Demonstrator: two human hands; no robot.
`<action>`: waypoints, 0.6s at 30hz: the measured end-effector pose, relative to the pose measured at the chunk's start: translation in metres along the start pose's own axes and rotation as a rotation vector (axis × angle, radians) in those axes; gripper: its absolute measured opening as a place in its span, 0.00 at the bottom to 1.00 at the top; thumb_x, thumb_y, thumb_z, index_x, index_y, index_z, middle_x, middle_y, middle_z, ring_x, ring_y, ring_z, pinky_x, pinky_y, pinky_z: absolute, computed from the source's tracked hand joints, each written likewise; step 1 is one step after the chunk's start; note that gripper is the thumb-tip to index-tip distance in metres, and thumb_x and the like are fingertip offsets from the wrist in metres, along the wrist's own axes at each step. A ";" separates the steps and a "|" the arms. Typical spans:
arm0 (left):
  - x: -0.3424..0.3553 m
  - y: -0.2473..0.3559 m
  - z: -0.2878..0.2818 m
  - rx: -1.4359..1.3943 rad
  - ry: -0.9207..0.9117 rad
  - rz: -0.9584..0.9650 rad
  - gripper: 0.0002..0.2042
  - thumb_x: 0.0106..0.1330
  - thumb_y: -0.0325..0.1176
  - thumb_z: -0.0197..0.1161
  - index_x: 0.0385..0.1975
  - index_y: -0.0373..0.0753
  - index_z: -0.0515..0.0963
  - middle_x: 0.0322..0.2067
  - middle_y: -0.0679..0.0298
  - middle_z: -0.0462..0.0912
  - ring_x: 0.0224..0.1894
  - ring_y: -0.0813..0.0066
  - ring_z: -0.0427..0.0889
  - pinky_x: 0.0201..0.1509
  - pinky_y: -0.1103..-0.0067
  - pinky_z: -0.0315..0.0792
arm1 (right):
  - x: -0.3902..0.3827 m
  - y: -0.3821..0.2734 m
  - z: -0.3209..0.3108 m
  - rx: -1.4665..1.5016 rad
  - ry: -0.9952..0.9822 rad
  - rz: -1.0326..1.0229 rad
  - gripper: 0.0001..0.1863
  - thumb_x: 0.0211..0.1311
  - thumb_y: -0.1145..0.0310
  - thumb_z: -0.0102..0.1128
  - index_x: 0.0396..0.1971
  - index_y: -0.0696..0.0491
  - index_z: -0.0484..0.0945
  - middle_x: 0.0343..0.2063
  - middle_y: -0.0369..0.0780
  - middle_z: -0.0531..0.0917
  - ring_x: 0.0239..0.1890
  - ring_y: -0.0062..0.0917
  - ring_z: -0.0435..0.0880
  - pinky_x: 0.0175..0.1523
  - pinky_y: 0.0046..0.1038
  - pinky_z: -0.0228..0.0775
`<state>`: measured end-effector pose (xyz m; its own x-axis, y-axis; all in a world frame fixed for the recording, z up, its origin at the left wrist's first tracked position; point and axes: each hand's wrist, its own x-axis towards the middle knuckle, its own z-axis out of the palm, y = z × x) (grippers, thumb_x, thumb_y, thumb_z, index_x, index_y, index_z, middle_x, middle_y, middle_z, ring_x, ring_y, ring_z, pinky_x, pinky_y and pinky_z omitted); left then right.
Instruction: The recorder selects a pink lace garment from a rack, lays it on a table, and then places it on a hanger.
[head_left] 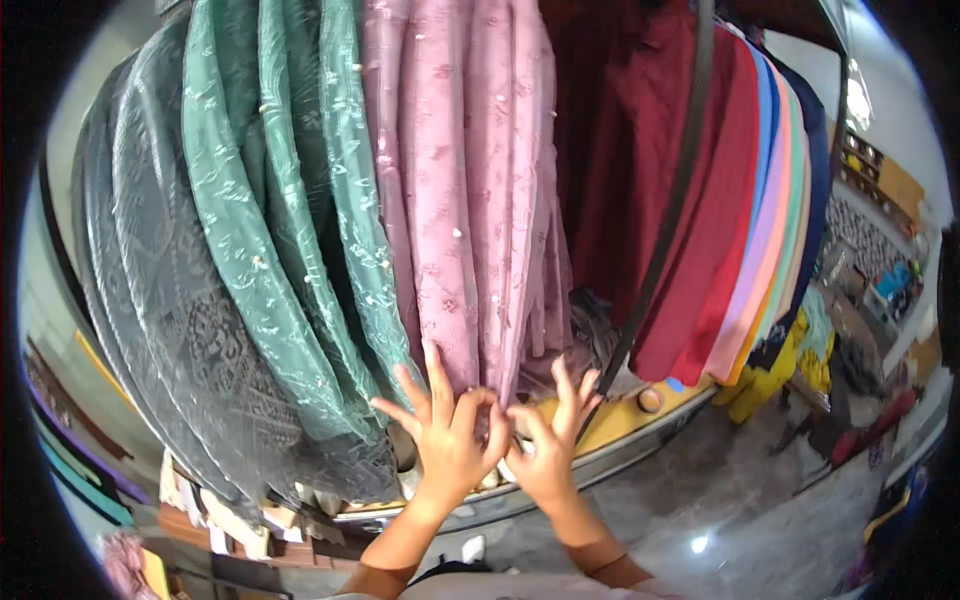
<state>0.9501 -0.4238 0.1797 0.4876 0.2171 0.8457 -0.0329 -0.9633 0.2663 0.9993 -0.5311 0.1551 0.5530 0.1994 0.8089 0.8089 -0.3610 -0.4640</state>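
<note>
A pink embroidered cloth (pixel 440 190) with small white beads hangs in long folds in front of me. At its lower tip my left hand (pixel 452 440) pinches thumb and index finger together, with the other fingers spread. Close beside it, my right hand (pixel 548 440) makes the same pinch on the cloth's bottom edge, its remaining fingers raised. The fingertips of both hands nearly meet there. Left of the pink cloth hangs a green embroidered cloth (pixel 225 190), its lower end near my left fingers. Farther left is a grey lace cloth (pixel 160 260).
Dark red cloths (pixel 640 130) and a row of several plain coloured cloths (pixel 770 230) hang to the right, behind a dark upright pole (pixel 675 200). Below runs a yellow-topped ledge (pixel 625 425) with a tape roll (pixel 650 400). Yellow fabric (pixel 760 390) lies beyond, above the grey floor (pixel 700 490).
</note>
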 end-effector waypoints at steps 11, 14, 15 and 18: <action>-0.091 -0.040 -0.044 0.252 -0.021 -0.088 0.07 0.48 0.38 0.62 0.25 0.46 0.77 0.63 0.44 0.51 0.67 0.41 0.31 0.58 0.43 0.16 | -0.071 -0.019 0.036 0.155 -0.171 -0.070 0.05 0.44 0.67 0.65 0.24 0.46 0.78 0.62 0.50 0.54 0.65 0.59 0.32 0.59 0.65 0.19; -0.122 -0.059 -0.073 0.283 -0.045 -0.150 0.06 0.47 0.37 0.63 0.25 0.48 0.75 0.64 0.49 0.53 0.68 0.43 0.33 0.58 0.42 0.17 | -0.085 -0.033 0.050 0.250 -0.189 -0.115 0.03 0.48 0.71 0.64 0.24 0.49 0.79 0.62 0.51 0.52 0.66 0.56 0.33 0.63 0.59 0.25; -0.135 -0.067 -0.086 0.343 -0.039 -0.131 0.06 0.48 0.37 0.63 0.25 0.49 0.75 0.64 0.50 0.53 0.68 0.45 0.34 0.57 0.40 0.18 | -0.092 -0.042 0.056 0.275 -0.191 -0.123 0.03 0.49 0.72 0.63 0.26 0.50 0.80 0.62 0.51 0.52 0.66 0.57 0.33 0.62 0.59 0.26; -0.176 -0.083 -0.135 0.422 -0.001 -0.206 0.06 0.49 0.37 0.63 0.24 0.48 0.74 0.63 0.59 0.57 0.68 0.49 0.40 0.55 0.36 0.20 | -0.114 -0.075 0.067 0.332 -0.158 -0.328 0.02 0.51 0.70 0.61 0.26 0.47 0.81 0.62 0.54 0.52 0.66 0.56 0.35 0.60 0.63 0.22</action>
<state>0.7487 -0.3611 0.0713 0.4481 0.4104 0.7942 0.4218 -0.8803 0.2170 0.8889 -0.4652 0.0736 0.2611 0.3986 0.8792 0.9512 0.0489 -0.3047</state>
